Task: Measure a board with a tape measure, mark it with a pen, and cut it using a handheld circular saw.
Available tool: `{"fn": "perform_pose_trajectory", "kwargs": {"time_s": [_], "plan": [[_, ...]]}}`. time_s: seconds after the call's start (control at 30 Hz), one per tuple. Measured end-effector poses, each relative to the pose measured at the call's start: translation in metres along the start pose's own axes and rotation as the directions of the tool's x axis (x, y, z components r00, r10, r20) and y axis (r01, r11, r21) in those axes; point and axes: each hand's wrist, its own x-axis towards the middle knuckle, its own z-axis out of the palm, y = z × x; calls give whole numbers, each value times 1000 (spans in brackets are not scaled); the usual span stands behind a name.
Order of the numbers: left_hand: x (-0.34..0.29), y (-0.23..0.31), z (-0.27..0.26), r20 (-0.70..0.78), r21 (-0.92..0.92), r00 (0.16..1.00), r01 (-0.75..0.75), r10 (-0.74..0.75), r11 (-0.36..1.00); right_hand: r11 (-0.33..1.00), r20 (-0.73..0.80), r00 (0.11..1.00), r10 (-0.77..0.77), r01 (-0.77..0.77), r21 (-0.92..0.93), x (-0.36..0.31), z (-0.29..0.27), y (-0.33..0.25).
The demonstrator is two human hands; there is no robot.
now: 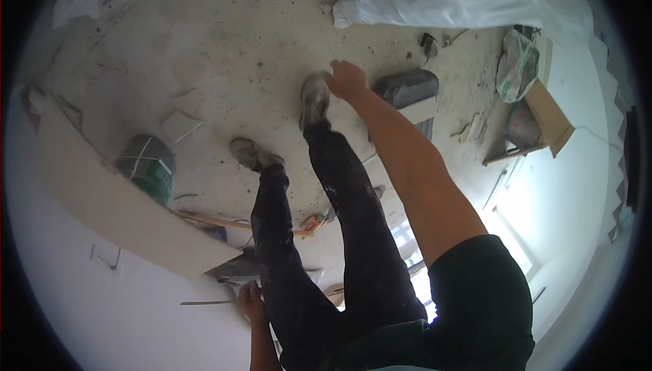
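Left hand (251,304) down beside the left thigh, fingers closed around a thin, straight, tan-looking strip (207,302) — its material too small to tell — and that strip juts out to the person's left, in front of the smooth white wall (153,286). Up front, the right hand (348,81) stretches out past the dusty grey right shoe (314,103). It's blurred and nothing shows in it; whether those fingers are loose or clenched, I cannot tell.

So, handling it well: a light, steady hold looks best, since something so slender probably bends or snaps under a hard squeeze. That free end wants watching too — it could scrape the wall or catch the long, off-white flat panel (136,215) above it in view.

Footing matters just as much. Broken, flat beige pieces (182,125) lie ahead and left of the scuffed grey left shoe (252,156), and a rounded black plastic case (407,87) sits right of the outstretched hand. Short, flat steps between them, left wrist quiet, and the strip should stay out of trouble.
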Motion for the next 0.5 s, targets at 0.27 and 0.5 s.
{"fn": "perform_pose_trajectory", "kwargs": {"time_s": [0.27,0.5], "plan": [[37,31,100,-205,-28,965,163,-165,986,795,-183,966,-185,38,-605,251,-39,51],[43,86,152,-196,-302,914,287,-354,909,693,150,987,-58,148,-706,304,-40,65]]}}
